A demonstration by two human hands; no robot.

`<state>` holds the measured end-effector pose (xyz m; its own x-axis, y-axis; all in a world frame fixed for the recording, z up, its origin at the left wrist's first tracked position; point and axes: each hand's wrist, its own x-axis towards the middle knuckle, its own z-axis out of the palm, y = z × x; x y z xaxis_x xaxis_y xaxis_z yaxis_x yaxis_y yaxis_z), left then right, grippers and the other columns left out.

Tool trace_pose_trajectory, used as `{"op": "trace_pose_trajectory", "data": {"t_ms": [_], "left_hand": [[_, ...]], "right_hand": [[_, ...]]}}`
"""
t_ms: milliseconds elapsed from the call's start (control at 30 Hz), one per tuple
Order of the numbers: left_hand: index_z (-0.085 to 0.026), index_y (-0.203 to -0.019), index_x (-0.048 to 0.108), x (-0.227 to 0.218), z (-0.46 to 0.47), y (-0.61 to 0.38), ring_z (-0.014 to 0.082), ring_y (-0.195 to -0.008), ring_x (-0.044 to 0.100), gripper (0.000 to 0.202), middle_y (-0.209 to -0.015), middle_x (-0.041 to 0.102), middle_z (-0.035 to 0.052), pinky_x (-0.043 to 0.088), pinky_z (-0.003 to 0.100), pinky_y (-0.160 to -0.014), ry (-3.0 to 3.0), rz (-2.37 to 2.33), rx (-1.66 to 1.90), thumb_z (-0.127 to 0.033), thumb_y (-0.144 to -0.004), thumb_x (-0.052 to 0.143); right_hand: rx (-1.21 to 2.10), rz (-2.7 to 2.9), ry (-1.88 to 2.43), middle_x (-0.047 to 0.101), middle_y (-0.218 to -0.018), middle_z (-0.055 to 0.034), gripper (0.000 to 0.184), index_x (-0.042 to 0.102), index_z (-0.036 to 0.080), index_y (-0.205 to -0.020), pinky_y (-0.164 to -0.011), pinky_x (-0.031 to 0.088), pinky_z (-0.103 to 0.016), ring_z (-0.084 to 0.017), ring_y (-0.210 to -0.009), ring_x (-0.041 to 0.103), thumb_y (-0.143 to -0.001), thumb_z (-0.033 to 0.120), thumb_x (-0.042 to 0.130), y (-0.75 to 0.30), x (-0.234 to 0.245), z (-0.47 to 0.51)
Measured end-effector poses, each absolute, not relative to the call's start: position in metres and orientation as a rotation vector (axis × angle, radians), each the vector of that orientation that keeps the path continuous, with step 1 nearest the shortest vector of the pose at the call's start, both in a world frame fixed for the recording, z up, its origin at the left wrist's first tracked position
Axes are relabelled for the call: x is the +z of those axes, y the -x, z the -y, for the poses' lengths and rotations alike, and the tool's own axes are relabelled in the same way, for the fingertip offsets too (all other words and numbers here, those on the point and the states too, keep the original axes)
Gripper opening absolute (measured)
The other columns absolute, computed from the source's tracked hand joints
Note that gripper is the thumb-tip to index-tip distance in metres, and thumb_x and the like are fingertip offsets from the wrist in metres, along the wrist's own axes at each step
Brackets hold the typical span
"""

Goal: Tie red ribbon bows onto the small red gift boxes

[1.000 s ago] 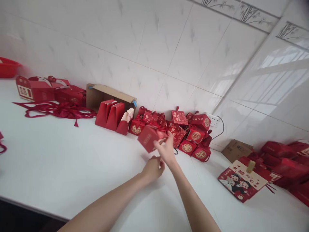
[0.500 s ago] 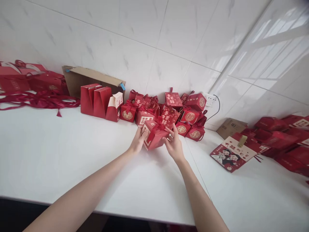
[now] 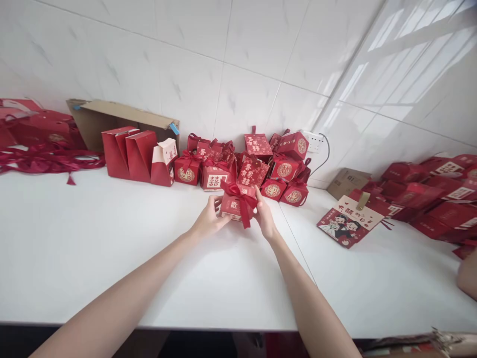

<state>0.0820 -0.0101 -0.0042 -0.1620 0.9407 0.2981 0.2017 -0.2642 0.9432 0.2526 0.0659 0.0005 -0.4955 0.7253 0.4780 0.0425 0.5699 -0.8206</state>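
Between my two hands is a small red gift box [image 3: 231, 205] with a dark red ribbon bow [image 3: 243, 201] on its top and front. My left hand [image 3: 210, 217] grips its left side, the thumb low on the front. On the right side, my right hand [image 3: 264, 215] holds it with fingers along the edge. The box is low over the white table, in front of a pile of finished-looking red gift boxes [image 3: 253, 171] with ribbons and gold medallions. Whether its base touches the table I cannot tell.
Left of the pile stand several red paper boxes [image 3: 139, 156] before an open cardboard carton [image 3: 126, 110]. Loose ribbons [image 3: 48, 158] lie far left. At right are a printed bag [image 3: 348, 221], a small brown box [image 3: 348, 184], more red boxes [image 3: 428, 194] and another person's arm [image 3: 468, 273].
The gift box has been turned so its bow side faces me, and sits more level and slightly lower. My view has shifted right; another person's arm has appeared at the right edge.
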Motion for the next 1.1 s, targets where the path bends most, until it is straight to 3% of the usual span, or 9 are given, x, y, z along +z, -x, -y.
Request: {"op": "trace_pose_trajectory", "data": {"t_ms": [100, 167, 233, 433, 633, 700, 833, 933, 1100], "left_hand": [[-0.021, -0.106, 0.036, -0.004, 0.009, -0.079, 0.0231, -0.110, 0.055, 0.049, -0.119, 0.054, 0.0103, 0.047, 0.036, -0.090, -1.416, -1.301, 1.478, -0.035, -0.070, 0.065], [-0.020, -0.108, 0.037, -0.003, 0.008, -0.076, 0.0238, -0.110, 0.055, 0.050, -0.119, 0.054, 0.0107, 0.046, 0.037, -0.090, -1.429, -1.281, 1.465, -0.036, -0.069, 0.064], [-0.019, -0.107, 0.040, -0.002, 0.007, -0.074, 0.0252, -0.112, 0.054, 0.046, -0.119, 0.054, 0.0118, 0.045, 0.038, -0.091, -1.453, -1.260, 1.463, -0.038, -0.071, 0.061], [-0.019, -0.113, 0.043, 0.004, 0.007, -0.070, 0.0260, -0.125, 0.040, 0.043, -0.131, 0.042, 0.0128, 0.041, 0.042, -0.097, -1.653, -1.550, 1.801, -0.037, -0.077, 0.055], [-0.019, -0.094, 0.053, 0.013, 0.012, -0.069, 0.0228, -0.118, 0.045, 0.018, -0.121, 0.049, 0.0099, 0.035, 0.041, -0.103, -2.021, -1.744, 1.818, -0.030, -0.081, 0.054], [-0.019, -0.085, 0.055, 0.014, 0.013, -0.069, 0.0218, -0.114, 0.047, 0.010, -0.116, 0.052, 0.0081, 0.037, 0.039, -0.100, -2.065, -1.775, 1.814, -0.029, -0.083, 0.052], [-0.020, -0.076, 0.057, 0.019, 0.016, -0.070, 0.0205, -0.099, 0.053, 0.016, -0.095, 0.057, 0.0056, 0.041, 0.036, -0.092, -2.135, -1.781, 1.867, -0.031, -0.084, 0.050], [-0.021, -0.075, 0.056, 0.022, 0.022, -0.072, 0.0173, -0.080, 0.056, 0.020, -0.077, 0.060, 0.0022, 0.043, 0.031, -0.083, -2.082, -1.768, 1.817, -0.036, -0.085, 0.048], [-0.021, -0.081, 0.055, 0.023, 0.028, -0.077, 0.0117, -0.063, 0.054, 0.015, -0.067, 0.059, -0.0027, 0.043, 0.021, -0.063, -1.845, -1.691, 1.691, -0.035, -0.082, 0.050]], "right_hand": [[1.039, 2.018, 0.612, 0.025, -0.148, -0.0132, 0.098, 0.005, 0.025, -0.146, -0.096, 0.041, -0.051, -0.030, -0.134, 0.028, -0.072, 0.069, 0.051, -0.254, 0.003, -0.066], [0.884, 2.098, 0.664, 0.023, -0.147, -0.0173, 0.116, -0.004, 0.021, -0.145, -0.099, 0.036, -0.053, -0.032, -0.135, 0.026, -0.063, 0.060, 0.068, -0.252, 0.004, -0.066], [0.704, 2.122, 0.693, 0.026, -0.144, -0.0207, 0.121, -0.007, 0.017, -0.145, -0.102, 0.032, -0.054, -0.032, -0.133, 0.027, -0.060, 0.049, 0.074, -0.250, 0.002, -0.067], [0.470, 2.178, 0.611, 0.029, -0.138, -0.0228, 0.112, 0.000, 0.017, -0.143, -0.100, 0.036, -0.055, -0.034, -0.129, 0.033, -0.062, 0.039, 0.075, -0.247, -0.003, -0.069], [0.424, 2.210, 0.534, 0.025, -0.140, -0.0221, 0.109, -0.001, 0.020, -0.143, -0.096, 0.043, -0.052, -0.033, -0.131, 0.032, -0.065, 0.035, 0.074, -0.242, -0.002, -0.061], [0.388, 2.222, 0.529, 0.027, -0.138, -0.0229, 0.109, 0.001, 0.019, -0.143, -0.097, 0.042, -0.053, -0.034, -0.131, 0.031, -0.065, 0.035, 0.075, -0.241, 0.000, -0.060], [0.341, 2.221, 0.524, 0.026, -0.139, -0.0230, 0.108, -0.001, 0.019, -0.143, -0.099, 0.041, -0.053, -0.034, -0.132, 0.030, -0.066, 0.036, 0.074, -0.240, 0.001, -0.059], [0.310, 2.239, 0.546, 0.026, -0.140, -0.0223, 0.108, -0.003, 0.020, -0.143, -0.100, 0.039, -0.054, -0.035, -0.132, 0.030, -0.067, 0.035, 0.073, -0.240, 0.002, -0.059], [0.277, 2.231, 0.588, 0.029, -0.140, -0.0208, 0.110, -0.003, 0.020, -0.143, -0.103, 0.034, -0.055, -0.035, -0.132, 0.030, -0.066, 0.034, 0.074, -0.243, 0.002, -0.063]]}}
